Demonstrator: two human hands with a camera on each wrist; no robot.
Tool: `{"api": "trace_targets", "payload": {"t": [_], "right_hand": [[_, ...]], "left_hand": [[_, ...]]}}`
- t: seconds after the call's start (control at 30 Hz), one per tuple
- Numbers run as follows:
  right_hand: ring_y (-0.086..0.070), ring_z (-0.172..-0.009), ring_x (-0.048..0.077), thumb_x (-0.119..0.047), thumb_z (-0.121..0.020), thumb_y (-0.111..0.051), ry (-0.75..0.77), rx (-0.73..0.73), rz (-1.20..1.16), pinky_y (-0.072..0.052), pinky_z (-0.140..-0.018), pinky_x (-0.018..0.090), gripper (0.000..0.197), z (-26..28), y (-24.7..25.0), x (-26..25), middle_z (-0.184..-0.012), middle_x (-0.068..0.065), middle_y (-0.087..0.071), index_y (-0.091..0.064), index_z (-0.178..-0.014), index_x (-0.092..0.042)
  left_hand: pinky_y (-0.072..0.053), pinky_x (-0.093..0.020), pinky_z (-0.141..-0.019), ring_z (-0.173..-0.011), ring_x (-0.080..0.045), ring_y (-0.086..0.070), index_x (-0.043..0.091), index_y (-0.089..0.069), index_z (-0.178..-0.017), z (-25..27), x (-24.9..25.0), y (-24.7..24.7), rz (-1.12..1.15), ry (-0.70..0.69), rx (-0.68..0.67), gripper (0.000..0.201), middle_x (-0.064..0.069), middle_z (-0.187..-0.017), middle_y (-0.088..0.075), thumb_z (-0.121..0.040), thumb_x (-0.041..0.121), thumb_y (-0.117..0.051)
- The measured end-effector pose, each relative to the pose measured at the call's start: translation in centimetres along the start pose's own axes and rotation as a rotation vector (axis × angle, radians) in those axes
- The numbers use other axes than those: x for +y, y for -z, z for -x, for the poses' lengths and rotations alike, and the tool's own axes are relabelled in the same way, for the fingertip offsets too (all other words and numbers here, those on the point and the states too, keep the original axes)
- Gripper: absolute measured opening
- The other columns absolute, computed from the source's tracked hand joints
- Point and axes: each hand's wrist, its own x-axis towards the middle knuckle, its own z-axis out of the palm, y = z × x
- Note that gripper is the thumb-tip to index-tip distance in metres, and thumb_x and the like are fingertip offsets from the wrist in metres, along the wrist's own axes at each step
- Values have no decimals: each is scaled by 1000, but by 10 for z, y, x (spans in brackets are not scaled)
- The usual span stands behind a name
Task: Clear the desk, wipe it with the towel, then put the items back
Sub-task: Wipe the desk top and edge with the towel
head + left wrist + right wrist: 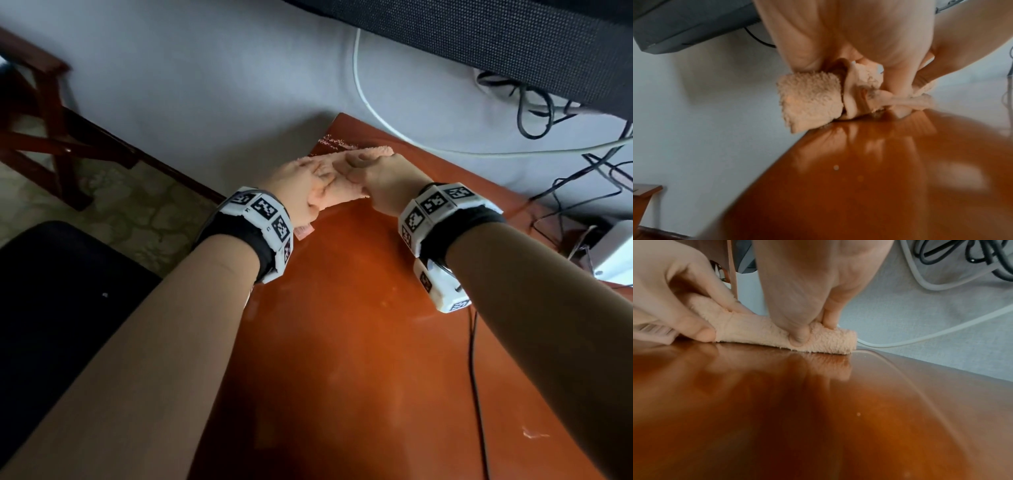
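I have the towel [337, 178] folded into a thick pad at the far left corner of the tabletop [359, 342], hard by its edge. My left hand [301, 192] and right hand [383, 181] both pinch it, fingers [797, 337] curled over the fold. I'd keep it flat, press evenly, and pull nearward in overlapping strokes, clear of the white cable [920, 339].

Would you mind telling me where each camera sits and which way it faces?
Head: above, looking down at the desk; both forearms, left hand, right hand.
Left wrist: low over the desk, along the left hand to the towel.
Right wrist: low, along the right hand; both hands grip the towel.
All three show the towel.
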Motion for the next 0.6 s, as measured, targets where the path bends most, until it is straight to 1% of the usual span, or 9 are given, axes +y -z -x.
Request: {"api": "trace_targets", "payload": {"t": [0.07, 0.1, 0.17, 0.23, 0.33, 0.43, 0.5, 0.6], "right_hand": [[-37, -134, 26, 4, -90, -43, 13, 0, 4, -39, -104, 37, 67, -1, 1, 2, -150, 7, -32, -18, -150, -16], [-37, -134, 25, 4, -91, -43, 19, -1, -1, -39, -102, 36, 67, -1, 2, 2, -151, 6, -31, -18, -150, -16], [-36, -135, 24, 3, -92, -43, 28, -1, -8, -38, -101, 36, 67, -2, 2, 4, -152, 5, -29, -17, -150, -17], [-34, -137, 22, 3, -92, -43, 27, 1, -1, -37, -102, 35, 67, -3, 1, 7, -154, 5, -26, -16, -150, -18], [-29, -140, 22, 4, -92, -42, 23, 6, 0, -33, -106, 36, 68, -7, 1, 11, -156, 5, -20, -15, -150, -20], [-25, -142, 22, 2, -93, -40, 32, 0, 12, -30, -108, 36, 66, -10, 3, 13, -157, 5, -18, -15, -150, -20], [-23, -142, 21, 2, -94, -38, 38, -5, 19, -30, -108, 35, 66, -11, 4, 15, -157, 4, -17, -14, -150, -20], [-23, -143, 21, 1, -94, -38, 43, -8, 24, -28, -108, 34, 65, -12, 5, 16, -157, 3, -17, -13, -150, -21]], "left_hand": [[-38, -37, -102, -134, -26, -35, 18, -37, -140, -2, -2, -3, -3, 27, -3, 54, -5, -149, -33, -88, 21, -51], [-39, -38, -101, -133, -27, -36, 19, -35, -142, -3, -2, -5, -4, 48, -8, 57, -5, -150, -32, -88, 22, -51], [-40, -39, -100, -133, -27, -38, 21, -31, -145, -4, -2, -8, 13, 88, -9, 62, -3, -152, -30, -87, 27, -52], [-40, -40, -101, -134, -27, -37, 24, -27, -147, -7, -3, -10, 19, 107, -11, 65, -3, -153, -28, -87, 30, -52], [-40, -39, -101, -133, -27, -37, 25, -27, -147, -10, -2, -10, 8, 100, 2, 61, -3, -152, -29, -90, 27, -50], [-36, -39, -104, -137, -28, -32, 26, -26, -147, -9, 2, -6, -38, 57, 31, 58, -4, -153, -25, -93, 23, -47], [-37, -37, -104, -135, -28, -35, 23, -29, -146, -7, 4, -2, -58, 38, 53, 55, -5, -152, -29, -94, 21, -47], [-41, -35, -99, -128, -28, -44, 20, -37, -141, -7, 5, 1, -68, 32, 66, 49, -7, -146, -38, -93, 20, -48]]}}
